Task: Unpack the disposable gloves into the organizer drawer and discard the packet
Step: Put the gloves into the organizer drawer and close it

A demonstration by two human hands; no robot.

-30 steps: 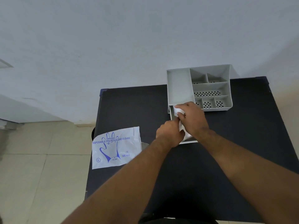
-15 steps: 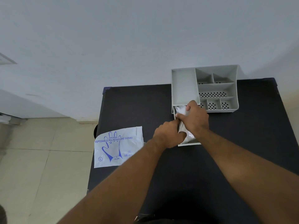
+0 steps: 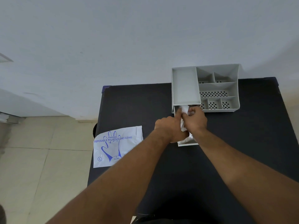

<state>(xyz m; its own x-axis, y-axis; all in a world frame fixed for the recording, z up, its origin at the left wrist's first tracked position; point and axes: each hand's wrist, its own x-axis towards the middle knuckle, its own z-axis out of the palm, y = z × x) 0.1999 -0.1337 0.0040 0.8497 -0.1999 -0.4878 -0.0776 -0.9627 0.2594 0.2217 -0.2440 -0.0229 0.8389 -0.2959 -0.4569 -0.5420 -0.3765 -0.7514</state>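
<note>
Both hands are sitting further into the drawer [image 3: 188,143] than a second ago, the left hand [image 3: 169,127] now reaching its forefinger toward the back; the right hand [image 3: 195,119] is clenching its fingers [image 3: 191,110] around the white gloves [image 3: 184,109], and the left fingers are pressing the same bundle down; the gloves are lying inside the pulled-out drawer under the grey organizer [image 3: 205,88]; unpacking seems nearly done; the flattened packet [image 3: 116,146] is lying on the tabletop [image 3: 242,143] edge, apparently unmoved, awaiting discarding, with the drawer yet to shut.

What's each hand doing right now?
Left hand: pressing the gloves into the drawer.
Right hand: closed on the gloves.
</note>
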